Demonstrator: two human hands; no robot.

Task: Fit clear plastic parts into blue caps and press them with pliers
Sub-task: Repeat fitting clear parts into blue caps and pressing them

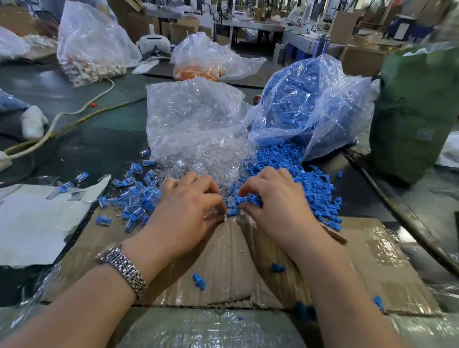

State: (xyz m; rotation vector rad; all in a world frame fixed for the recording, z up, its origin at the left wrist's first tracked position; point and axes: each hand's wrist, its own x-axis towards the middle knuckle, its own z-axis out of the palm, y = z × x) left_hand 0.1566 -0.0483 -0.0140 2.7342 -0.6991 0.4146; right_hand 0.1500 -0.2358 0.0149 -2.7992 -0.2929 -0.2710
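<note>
Both hands work close together at the near edge of the spilled parts, over a flattened sheet of cardboard (368, 260) on the worktop. The left hand (188, 206) has its fingers curled down with thumb and forefinger pinched at something small at the edge of the clear plastic parts (212, 169), though what sits in that pinch is too small to tell. The right hand (278, 204) curls its fingertips around a blue cap (251, 201) at the edge of the pile of blue caps (306, 178). The clear parts spill from a clear bag (194, 117) straight ahead, and the caps pour from a bag of blue caps (308, 103) just to its right. To the left of the hands lies a scatter of finished pieces (136, 201), blue with clear parts in them. This looks like the picking and fitting step: one clear part and one cap brought together between the fingertips. The next move calls for lining the clear part up with the cap's opening and seating it squarely before any squeeze. No pliers show anywhere in view, so the pressing tool would have to be found first. A metal watch (124, 267) sits on the left wrist.
</note>
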